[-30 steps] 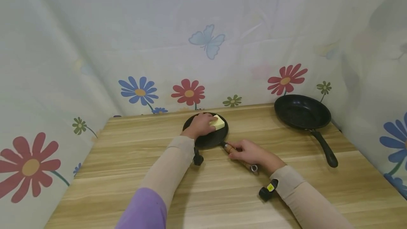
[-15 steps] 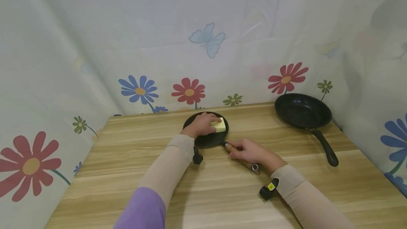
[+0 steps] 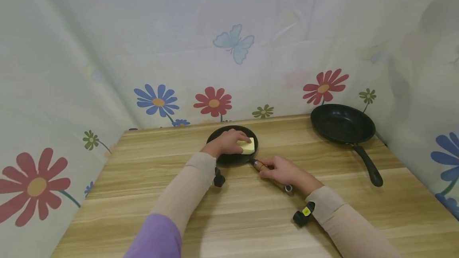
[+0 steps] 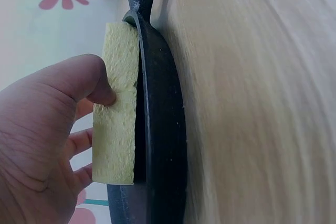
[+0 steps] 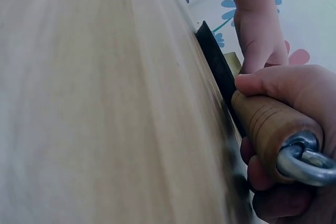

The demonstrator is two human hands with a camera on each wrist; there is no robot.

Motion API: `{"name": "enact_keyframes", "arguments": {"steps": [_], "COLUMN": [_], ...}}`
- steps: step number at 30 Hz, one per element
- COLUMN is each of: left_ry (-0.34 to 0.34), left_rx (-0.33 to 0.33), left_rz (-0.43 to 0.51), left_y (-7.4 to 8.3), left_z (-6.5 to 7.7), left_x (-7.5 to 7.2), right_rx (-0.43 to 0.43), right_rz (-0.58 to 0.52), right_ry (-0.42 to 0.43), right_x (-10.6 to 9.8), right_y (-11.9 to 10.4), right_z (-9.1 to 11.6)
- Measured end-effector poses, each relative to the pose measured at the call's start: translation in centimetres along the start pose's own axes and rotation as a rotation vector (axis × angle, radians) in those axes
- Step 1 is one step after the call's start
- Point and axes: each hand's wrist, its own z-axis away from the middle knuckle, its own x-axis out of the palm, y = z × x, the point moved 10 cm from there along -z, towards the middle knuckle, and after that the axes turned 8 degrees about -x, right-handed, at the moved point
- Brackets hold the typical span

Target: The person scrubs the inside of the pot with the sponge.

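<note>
A small black frying pan [image 3: 224,160] lies near the back of the wooden table. Inside it my left hand [image 3: 226,143] grips a pale yellow sponge [image 3: 248,146] between thumb and fingers. From the left wrist, the sponge [image 4: 119,124] stands as a thick block within the pan's wall [image 4: 165,129], the thumb pressing its near side. My right hand [image 3: 283,170] holds the pan by its handle, fingers wrapped round it. In the right wrist view the wooden handle [image 5: 273,124] ends in a metal ring [image 5: 307,166], and the thumb lies along its top.
To the right stands a larger black frying pan [image 3: 342,124], its black handle [image 3: 368,166] pointing toward the near right. A flower-printed sheet [image 3: 172,51] hangs behind and at both sides of the wooden table [image 3: 247,218].
My left hand has slid the sponge across the pan, a little toward the handle and nearer to me. The right hand keeps its hold on the handle, and the pan stays in place.
</note>
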Motion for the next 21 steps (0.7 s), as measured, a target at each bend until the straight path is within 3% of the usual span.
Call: {"name": "enact_keyframes", "arguments": {"steps": [21], "left_ry": [-0.097], "left_rx": [0.031], "left_rz": [0.013], "left_y": [-0.8], "left_z": [3.5], "left_x": [0.5], "right_rx": [0.018], "right_rz": [0.016], "right_ry": [0.004], "right_x": [0.3], "right_y": [0.3], "right_z": [0.0]}}
